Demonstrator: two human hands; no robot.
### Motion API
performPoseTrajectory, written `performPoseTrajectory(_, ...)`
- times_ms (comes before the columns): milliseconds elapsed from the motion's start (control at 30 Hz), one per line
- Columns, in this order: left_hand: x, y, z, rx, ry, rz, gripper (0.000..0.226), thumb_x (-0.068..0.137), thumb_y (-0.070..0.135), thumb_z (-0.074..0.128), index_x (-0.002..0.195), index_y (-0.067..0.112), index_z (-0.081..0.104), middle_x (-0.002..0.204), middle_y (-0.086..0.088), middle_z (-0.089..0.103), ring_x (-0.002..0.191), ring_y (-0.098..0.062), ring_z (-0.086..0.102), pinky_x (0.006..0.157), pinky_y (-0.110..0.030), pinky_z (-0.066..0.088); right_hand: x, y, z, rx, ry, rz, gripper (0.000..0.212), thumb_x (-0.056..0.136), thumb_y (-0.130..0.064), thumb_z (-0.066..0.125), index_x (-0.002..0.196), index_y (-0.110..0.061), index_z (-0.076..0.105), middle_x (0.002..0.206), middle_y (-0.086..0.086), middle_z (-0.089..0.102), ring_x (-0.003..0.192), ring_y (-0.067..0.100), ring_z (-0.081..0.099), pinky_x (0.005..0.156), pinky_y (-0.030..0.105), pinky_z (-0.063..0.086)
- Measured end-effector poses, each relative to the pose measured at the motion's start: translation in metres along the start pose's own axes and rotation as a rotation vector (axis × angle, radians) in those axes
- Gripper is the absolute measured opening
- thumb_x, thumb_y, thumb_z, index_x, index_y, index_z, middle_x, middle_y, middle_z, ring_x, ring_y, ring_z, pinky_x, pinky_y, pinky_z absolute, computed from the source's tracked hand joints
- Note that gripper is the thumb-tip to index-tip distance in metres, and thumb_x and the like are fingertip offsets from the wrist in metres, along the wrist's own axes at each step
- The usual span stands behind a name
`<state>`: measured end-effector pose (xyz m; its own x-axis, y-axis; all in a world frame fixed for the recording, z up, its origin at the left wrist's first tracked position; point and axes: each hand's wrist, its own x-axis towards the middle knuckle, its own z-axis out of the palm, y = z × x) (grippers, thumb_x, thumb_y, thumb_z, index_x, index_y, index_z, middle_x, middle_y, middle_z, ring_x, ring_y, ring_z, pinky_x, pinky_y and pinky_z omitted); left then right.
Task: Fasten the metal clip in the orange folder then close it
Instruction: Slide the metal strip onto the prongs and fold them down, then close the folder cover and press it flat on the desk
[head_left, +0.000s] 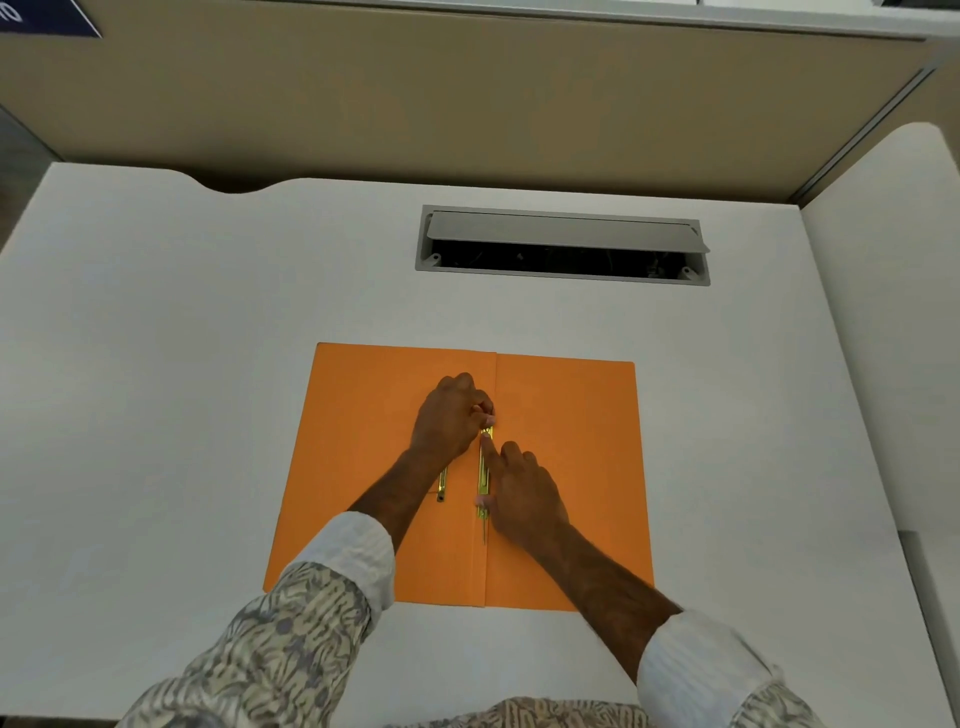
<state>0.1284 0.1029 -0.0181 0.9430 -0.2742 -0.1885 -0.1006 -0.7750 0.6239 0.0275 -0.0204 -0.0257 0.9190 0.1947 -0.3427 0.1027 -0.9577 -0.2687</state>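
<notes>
Brass clip (484, 470) on folder (566, 467), both hands (452, 421) pressing

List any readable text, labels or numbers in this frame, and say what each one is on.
Dark blue sign, top left corner: white lettering cut off by the frame edge, too partial to read.
Orange folder: no print visible.
Metal clip: no marking legible.
Desk and cable hatch: no text.
</notes>
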Motion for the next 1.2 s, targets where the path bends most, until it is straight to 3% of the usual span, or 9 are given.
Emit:
performPoseTrajectory(133,0.001,0.003,0.004,-0.047,0.025,-0.079,0.010,0.079,0.023,0.079,0.086,0.015,0.079,0.089,-0.002,0.061,0.092,-0.018,0.054,0.071,-0.033,0.047,0.000,0.000,0.000,-0.004,-0.001,0.004,0.086,0.085,-0.047,0.067,0.149,-0.016,0.019,0.125,0.010,0.051,0.104,0.026,0.053,0.077,0.039,0.053)
performPoseTrajectory(333,-0.010,0.011,0.015,-0.294,0.163,-0.443,0.005,0.076,0.020,0.078,0.075,0.015,0.076,0.091,0.000,0.074,0.088,-0.020,0.069,0.081,-0.036,0.056,-0.002,-0.002,-0.002,0.025,-0.006,0.011,0.087,0.084,-0.044,0.069,0.149,-0.017,0.019,0.121,0.009,0.050,0.102,0.027,0.052,0.078,0.041,0.051)
performPoseTrajectory(467,-0.011,0.020,0.017,-0.406,0.246,-0.585,0.011,0.074,0.022,0.081,0.071,0.016,0.073,0.081,0.003,0.076,0.081,-0.019,0.071,0.077,-0.036,0.057,-0.003,-0.001,-0.003,0.015,-0.012,0.012,0.086,0.085,-0.045,0.067,0.150,-0.016,0.018,0.122,0.010,0.050,0.102,0.027,0.052,0.077,0.040,0.050)
performPoseTrajectory(600,-0.016,0.013,0.011,-0.431,0.318,-0.620,0.017,0.078,0.025,0.080,0.082,0.011,0.070,0.082,0.000,0.073,0.082,-0.022,0.069,0.072,-0.032,0.053,-0.002,0.000,-0.002,-0.033,-0.017,-0.003,0.087,0.086,-0.048,0.065,0.151,-0.017,0.015,0.125,0.010,0.050,0.105,0.028,0.053,0.077,0.041,0.050)
performPoseTrajectory(767,-0.047,-0.026,-0.018,-0.313,0.432,-0.577,0.022,0.085,0.026,0.074,0.100,0.010,0.070,0.103,-0.011,0.070,0.095,-0.029,0.065,0.085,-0.044,0.055,0.000,0.001,-0.003,-0.041,-0.022,0.011,0.088,0.086,-0.049,0.064,0.151,-0.019,0.013,0.125,0.010,0.050,0.107,0.029,0.053,0.078,0.043,0.051)
performPoseTrajectory(900,-0.113,-0.070,-0.037,-0.066,0.576,-0.790,0.039,0.086,0.036,0.072,0.117,0.013,0.064,0.121,-0.020,0.059,0.111,-0.042,0.055,0.093,-0.054,0.048,0.001,0.001,-0.002,-0.032,-0.029,0.021,0.087,0.087,-0.050,0.062,0.151,-0.020,0.012,0.128,0.011,0.048,0.108,0.029,0.051,0.079,0.043,0.051)
performPoseTrajectory(1033,-0.172,-0.098,-0.044,-0.044,0.571,-1.019,0.051,0.087,0.039,0.071,0.125,0.008,0.057,0.130,-0.026,0.049,0.119,-0.050,0.047,0.097,-0.062,0.043,0.001,-0.001,-0.003,-0.007,-0.033,0.035,0.087,0.087,-0.049,0.063,0.151,-0.021,0.012,0.128,0.010,0.048,0.109,0.029,0.051,0.079,0.043,0.050)
performPoseTrajectory(1200,-0.199,-0.100,-0.047,-0.171,0.512,-1.028,0.052,0.090,0.042,0.067,0.126,0.006,0.057,0.130,-0.027,0.053,0.120,-0.049,0.050,0.100,-0.062,0.042,-0.005,-0.001,-0.002,0.008,-0.002,0.020,0.084,0.087,-0.050,0.062,0.151,-0.022,0.015,0.125,0.010,0.049,0.107,0.027,0.051,0.080,0.041,0.050)
